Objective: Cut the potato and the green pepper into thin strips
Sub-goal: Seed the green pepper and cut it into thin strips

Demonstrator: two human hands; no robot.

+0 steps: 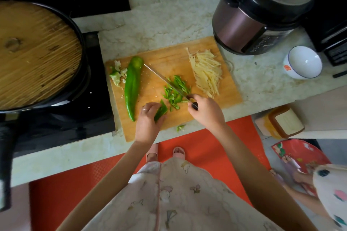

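The left hand [148, 120] pinches a flat piece of green pepper [161, 112] at the near edge of a wooden cutting board [163, 58]. Just beside it, the right hand [203, 112] grips the handle of a knife [163, 78] – its blade slants away to the left across a heap of green pepper strips [176, 90]. A long uncut green pepper [133, 84] lies on the board's left side, with pale core scraps [117, 74] beside it. Potato strips [205, 71] are piled at the board's right – a white bowl [303, 62] sits further right on the counter.
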